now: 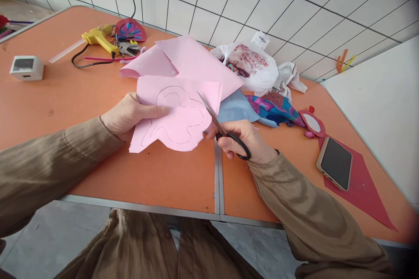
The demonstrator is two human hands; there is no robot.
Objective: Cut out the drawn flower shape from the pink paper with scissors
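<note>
My left hand (126,115) grips a pink sheet (176,117) by its left side, thumb lying on top. A curvy shape is drawn on the sheet in dark line, and the lower right edge is cut along the outer curve. In my right hand (247,139) are black-handled scissors (214,117), fingers through the loops. Their blades point up and to the left and lie against the right part of the sheet. Whether the blades are parted is hard to make out. Behind the held piece rests a larger pink sheet (199,59).
A yellow glue gun (101,39), keys (127,49) and a white box (27,68) are at the left. A white plastic bag (257,67), blue sheet (237,107) and patterned cloth (276,107) lie behind my right hand. A phone (334,163) rests on red sheet (366,187).
</note>
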